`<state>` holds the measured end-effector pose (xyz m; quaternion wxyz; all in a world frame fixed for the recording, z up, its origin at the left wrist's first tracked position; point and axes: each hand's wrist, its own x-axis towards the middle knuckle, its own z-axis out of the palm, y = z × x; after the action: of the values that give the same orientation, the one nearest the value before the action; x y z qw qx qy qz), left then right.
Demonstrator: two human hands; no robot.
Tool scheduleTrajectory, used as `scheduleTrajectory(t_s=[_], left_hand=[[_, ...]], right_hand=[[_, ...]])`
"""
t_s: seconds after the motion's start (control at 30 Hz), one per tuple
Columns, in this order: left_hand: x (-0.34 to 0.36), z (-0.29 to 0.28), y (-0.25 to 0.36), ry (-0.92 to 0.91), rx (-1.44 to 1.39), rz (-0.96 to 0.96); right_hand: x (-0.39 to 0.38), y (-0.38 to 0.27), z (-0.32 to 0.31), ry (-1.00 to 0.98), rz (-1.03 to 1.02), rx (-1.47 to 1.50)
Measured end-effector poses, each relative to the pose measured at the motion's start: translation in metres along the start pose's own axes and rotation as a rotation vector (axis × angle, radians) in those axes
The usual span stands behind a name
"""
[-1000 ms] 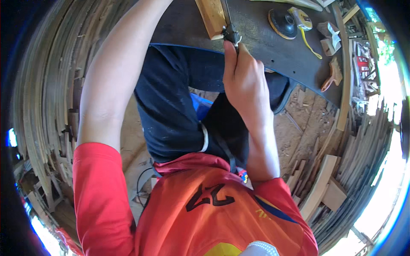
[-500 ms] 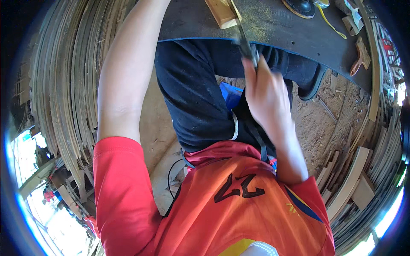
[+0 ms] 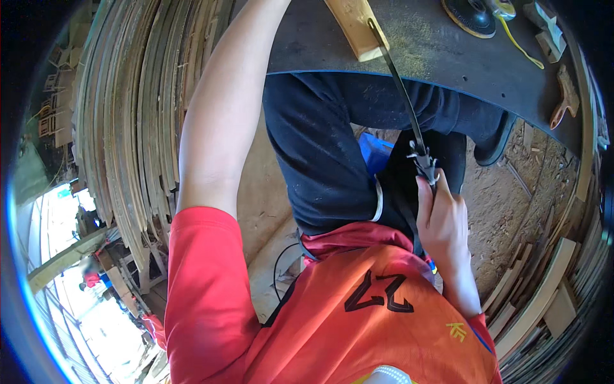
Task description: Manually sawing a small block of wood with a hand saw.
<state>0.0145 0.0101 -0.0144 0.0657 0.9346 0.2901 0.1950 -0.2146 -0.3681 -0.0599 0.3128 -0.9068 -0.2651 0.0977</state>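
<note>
My right hand (image 3: 444,221) is closed around the dark handle of a narrow hand saw (image 3: 409,115). Its thin blade runs up and away from me to a light wooden block (image 3: 355,25) lying at the near edge of a dark workbench (image 3: 441,61); the blade's tip meets the block's right side. Sawdust lies on the bench beside the block. My left arm stretches up toward the block, but the hand itself is cut off by the top edge of the picture. I am wearing an orange shirt and dark trousers.
A thick stack of curved wooden strips (image 3: 134,128) stands on my left. A round sanding disc (image 3: 470,14), a yellow cord (image 3: 521,45) and a wooden-handled tool (image 3: 563,96) lie on the bench. Planks (image 3: 543,294) are piled at lower right on a sawdust-covered floor.
My right hand has drawn the saw back toward my body, from close against the wooden block to well below the bench edge, so the blade now shows at full length.
</note>
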Motion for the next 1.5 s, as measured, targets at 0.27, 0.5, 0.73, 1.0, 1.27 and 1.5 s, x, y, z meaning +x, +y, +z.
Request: scheduleTrajectory(t_s=[0.27,0.5,0.73,1.0,1.27,1.5], left_hand=[[0.001,-0.014,0.001,-0.028,-0.060,0.070],[-0.016,-0.025,0.016,-0.187,-0.097,-0.037],[-0.007,-0.015,0.006,-0.009,-0.163,-0.047],[-0.008,-0.016,0.011,-0.028,-0.122,-0.063],[-0.050,-0.039,0.013,0.190,-0.365,-0.008],[-0.196,-0.123,-0.018,-0.548,-1.216,0.261]], right_hand=[[0.084,-0.027,0.009,0.118,-0.129,0.039],[0.034,-0.006,-0.013,0.020,-0.006,0.057],[0.055,-0.022,0.008,0.037,-0.094,0.026],[-0.077,0.084,-0.023,-0.176,0.122,-0.006],[-0.063,0.063,-0.037,-0.004,0.119,0.178],[-0.028,0.083,-0.044,-0.039,0.034,0.201]])
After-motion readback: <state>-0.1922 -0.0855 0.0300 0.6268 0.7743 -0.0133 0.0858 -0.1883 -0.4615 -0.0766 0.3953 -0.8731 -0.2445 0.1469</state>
